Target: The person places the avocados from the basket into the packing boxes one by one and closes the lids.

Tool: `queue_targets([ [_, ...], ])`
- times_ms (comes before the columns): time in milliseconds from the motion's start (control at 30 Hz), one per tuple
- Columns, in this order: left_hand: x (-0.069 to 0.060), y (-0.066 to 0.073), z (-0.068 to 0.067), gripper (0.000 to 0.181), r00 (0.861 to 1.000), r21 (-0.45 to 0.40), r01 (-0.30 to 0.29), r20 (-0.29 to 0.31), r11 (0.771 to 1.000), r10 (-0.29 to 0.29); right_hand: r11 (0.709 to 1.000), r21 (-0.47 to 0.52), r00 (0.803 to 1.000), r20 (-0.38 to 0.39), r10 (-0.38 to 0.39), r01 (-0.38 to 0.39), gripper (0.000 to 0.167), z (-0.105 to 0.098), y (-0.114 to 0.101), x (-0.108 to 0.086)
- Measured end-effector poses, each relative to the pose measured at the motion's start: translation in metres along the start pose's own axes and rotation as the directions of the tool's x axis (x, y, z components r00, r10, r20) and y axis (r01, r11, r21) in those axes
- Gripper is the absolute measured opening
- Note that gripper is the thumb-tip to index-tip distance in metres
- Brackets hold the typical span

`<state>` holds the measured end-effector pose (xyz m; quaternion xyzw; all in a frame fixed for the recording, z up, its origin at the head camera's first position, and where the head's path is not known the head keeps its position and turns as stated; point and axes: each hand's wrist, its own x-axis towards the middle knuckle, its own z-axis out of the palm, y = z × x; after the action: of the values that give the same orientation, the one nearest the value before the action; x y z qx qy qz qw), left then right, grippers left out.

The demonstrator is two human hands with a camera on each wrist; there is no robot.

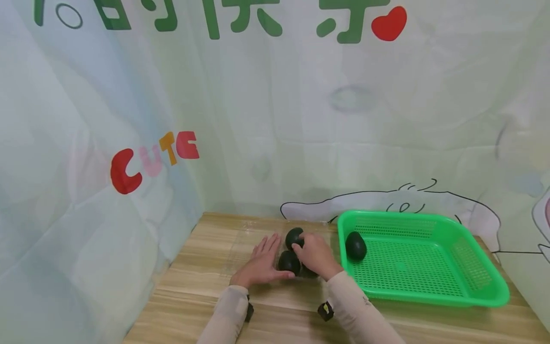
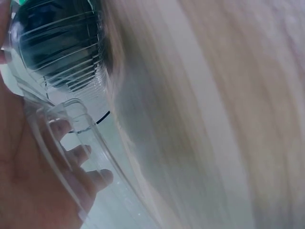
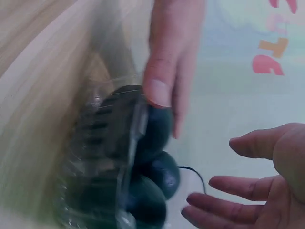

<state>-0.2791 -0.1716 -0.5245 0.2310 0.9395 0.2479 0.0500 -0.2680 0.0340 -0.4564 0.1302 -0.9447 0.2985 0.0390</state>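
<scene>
A clear plastic clamshell box [image 1: 245, 234] lies on the table, its tray holding dark green avocados: a far one [image 1: 294, 237], a near left one [image 1: 289, 263] and one [image 1: 309, 273] mostly hidden under my right hand. My left hand [image 1: 261, 263] lies along the box's left side with fingers extended, its thumb against the near left avocado [image 3: 158, 125]. In the left wrist view, clear plastic [image 2: 102, 138] stands in front of those fingers. My right hand [image 1: 317, 255] hovers over the tray, thumb and fingers spread. The right wrist view shows a gap between its fingertips and the avocados.
A green plastic basket [image 1: 434, 298] stands to the right of the box, with one avocado [image 1: 355, 246] at its left end. Behind the wooden table [image 1: 180, 296] hangs a printed cloth [image 1: 275, 119], and another cloth wall borders the left side.
</scene>
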Motion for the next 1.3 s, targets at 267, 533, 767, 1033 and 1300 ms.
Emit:
queue_targets([
  [267,0.000,-0.001,0.000,0.121,1.000,-0.014,0.009,-0.001,1.000,-0.009,0.990,0.124,0.988,0.124,-0.087,0.071,0.036,-0.040,0.005,-0.019],
  [533,0.000,0.000,0.001,0.123,1.000,-0.015,0.019,-0.007,1.000,-0.019,0.997,0.026,0.991,0.106,-0.080,0.078,0.040,-0.086,0.025,-0.025],
  [767,-0.001,-0.001,0.001,0.123,1.000,-0.030,0.003,-0.017,1.000,-0.003,0.980,-0.190,0.991,0.131,-0.033,0.057,0.043,-0.115,0.056,-0.013],
  [1033,0.001,-0.002,0.000,0.122,1.000,-0.013,-0.001,-0.010,1.000,0.001,0.954,-0.297,0.964,0.261,0.054,0.027,0.054,-0.133,0.087,0.007],
  [1300,0.001,-0.004,0.002,0.123,1.000,0.004,0.003,-0.005,1.000,-0.003,0.941,-0.337,0.919,0.375,0.123,0.012,0.067,-0.130,0.097,0.027],
])
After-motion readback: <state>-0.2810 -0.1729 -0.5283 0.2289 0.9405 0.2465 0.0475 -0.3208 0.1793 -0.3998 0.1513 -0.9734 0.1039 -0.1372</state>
